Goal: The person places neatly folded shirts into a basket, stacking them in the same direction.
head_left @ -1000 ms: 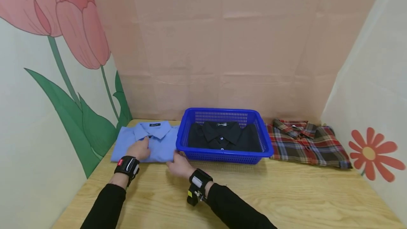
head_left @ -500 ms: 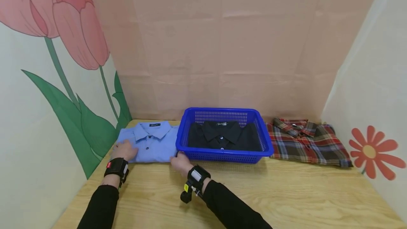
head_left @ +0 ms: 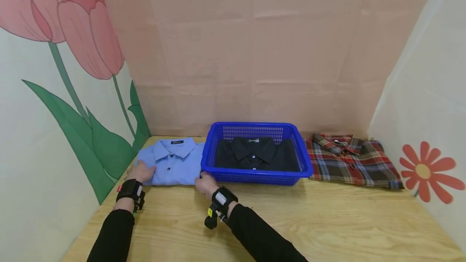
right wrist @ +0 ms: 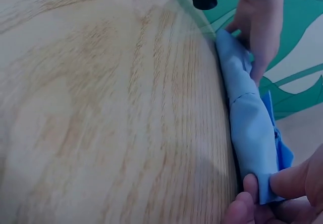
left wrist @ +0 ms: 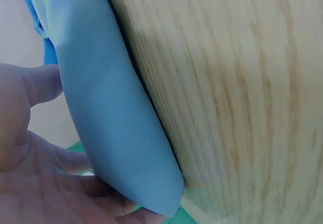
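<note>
A folded light blue shirt (head_left: 174, 172) lies on the table, collar toward the back wall. My left hand (head_left: 141, 172) holds its left side; in the left wrist view the thumb is over the shirt (left wrist: 111, 108) and the fingers (left wrist: 75, 161) reach round its end, tips partly hidden. At the front right corner my right hand (head_left: 206, 184) pinches the fabric. The right wrist view shows that thumb (right wrist: 290, 181) on top and fingertips at the lower edge. The shirt still rests flat on the wood.
Right beside the blue shirt stands a blue plastic basket (head_left: 255, 171) with a folded black shirt (head_left: 227, 155) inside. Farther right lies a folded plaid shirt (head_left: 353, 169). Walls with printed flowers flank the wooden table (head_left: 327, 217), and a tan sheet (head_left: 251, 64) hangs behind.
My left hand has moved left from the middle of the blue shirt to its left side. My right hand has stayed at the front right corner, shifting only slightly.
</note>
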`<state>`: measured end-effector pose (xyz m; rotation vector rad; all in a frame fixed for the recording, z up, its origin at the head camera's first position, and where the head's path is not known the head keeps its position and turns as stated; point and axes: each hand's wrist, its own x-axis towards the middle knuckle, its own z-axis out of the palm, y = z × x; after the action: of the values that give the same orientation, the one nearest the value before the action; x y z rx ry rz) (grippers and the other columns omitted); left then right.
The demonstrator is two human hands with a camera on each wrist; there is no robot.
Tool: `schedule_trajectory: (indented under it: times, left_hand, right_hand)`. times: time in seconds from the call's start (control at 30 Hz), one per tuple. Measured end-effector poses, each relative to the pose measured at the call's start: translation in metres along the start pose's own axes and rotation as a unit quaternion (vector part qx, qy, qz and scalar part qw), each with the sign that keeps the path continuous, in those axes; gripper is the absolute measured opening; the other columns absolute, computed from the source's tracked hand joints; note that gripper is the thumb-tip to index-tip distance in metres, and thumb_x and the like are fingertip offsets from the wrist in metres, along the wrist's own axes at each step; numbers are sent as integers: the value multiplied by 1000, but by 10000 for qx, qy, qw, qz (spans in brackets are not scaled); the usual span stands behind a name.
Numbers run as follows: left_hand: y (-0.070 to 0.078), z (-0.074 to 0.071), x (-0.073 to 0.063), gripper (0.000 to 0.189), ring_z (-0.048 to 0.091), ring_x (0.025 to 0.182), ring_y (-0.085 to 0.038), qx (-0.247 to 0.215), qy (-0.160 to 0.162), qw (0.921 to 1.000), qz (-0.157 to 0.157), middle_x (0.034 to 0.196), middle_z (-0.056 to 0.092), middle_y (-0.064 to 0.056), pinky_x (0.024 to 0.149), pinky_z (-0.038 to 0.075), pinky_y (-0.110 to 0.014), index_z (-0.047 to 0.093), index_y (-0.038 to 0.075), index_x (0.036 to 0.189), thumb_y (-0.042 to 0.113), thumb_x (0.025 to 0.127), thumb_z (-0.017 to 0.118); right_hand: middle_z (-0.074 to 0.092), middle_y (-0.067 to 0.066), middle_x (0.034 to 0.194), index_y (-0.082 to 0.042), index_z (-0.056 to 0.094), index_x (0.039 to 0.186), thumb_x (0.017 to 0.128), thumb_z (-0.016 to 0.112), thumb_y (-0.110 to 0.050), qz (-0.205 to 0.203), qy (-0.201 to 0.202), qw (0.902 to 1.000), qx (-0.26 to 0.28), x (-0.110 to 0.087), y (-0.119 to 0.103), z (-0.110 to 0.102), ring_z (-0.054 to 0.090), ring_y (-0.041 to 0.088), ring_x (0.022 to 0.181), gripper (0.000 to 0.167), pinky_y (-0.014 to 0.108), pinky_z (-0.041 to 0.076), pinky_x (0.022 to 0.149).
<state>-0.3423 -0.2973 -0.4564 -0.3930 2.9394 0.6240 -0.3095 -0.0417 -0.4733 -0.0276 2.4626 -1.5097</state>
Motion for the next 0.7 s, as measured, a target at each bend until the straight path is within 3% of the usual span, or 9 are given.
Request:
schedule_trajectory:
  times: [0.07, 0.23, 0.4, 0.53, 0.7]
  left_hand:
    - [-2, -1, 2, 83, 34, 130, -61, -51, -8, 10000, 49, 140, 30, -49, 104, 34, -67, 9, -24, 144, 39, 100, 40]
    - [-7, 0, 4, 80, 41, 127, -56, -179, -53, 9996, 194, 140, 33, -47, 104, 39, -58, 21, -28, 138, 37, 98, 46]
    - [-2, 1, 3, 76, 40, 129, -55, -465, -124, 9985, 252, 140, 34, -46, 107, 37, -56, 31, -27, 135, 37, 98, 48]
    - [5, 1, 1, 74, 46, 125, -53, -534, 9, 9983, 252, 137, 41, -43, 105, 40, -55, 38, -25, 133, 39, 97, 50]
    - [12, 5, -1, 60, 55, 114, -49, -487, 251, 9983, 202, 127, 52, -41, 98, 45, -53, 49, -22, 123, 30, 94, 51]
  right_hand:
    - [40, 20, 151, 4, 40, 146, 99, 49, -12, -69, 13, 10000, -40, 0, 1, 0, 47, 30, 121, 50, 43, 44, 96]
    - [36, 18, 153, 4, 33, 149, 94, 47, -8, 92, -162, 9998, 88, 2, 2, 1, 42, 31, 120, 58, 43, 41, 94]
    - [28, 18, 158, 0, 27, 153, 98, 46, -19, 293, -322, 9983, 399, 3, -1, 2, 35, 32, 139, 61, 49, 36, 110]
    - [30, 16, 158, -3, 31, 153, 104, 42, -25, 74, -214, 9994, 259, 4, -3, 4, 29, 35, 145, 55, 51, 32, 114]
    - [31, 15, 158, -4, 33, 152, 106, 39, -20, -191, -13, 9996, 187, 5, -2, 8, 23, 33, 148, 49, 48, 24, 119]
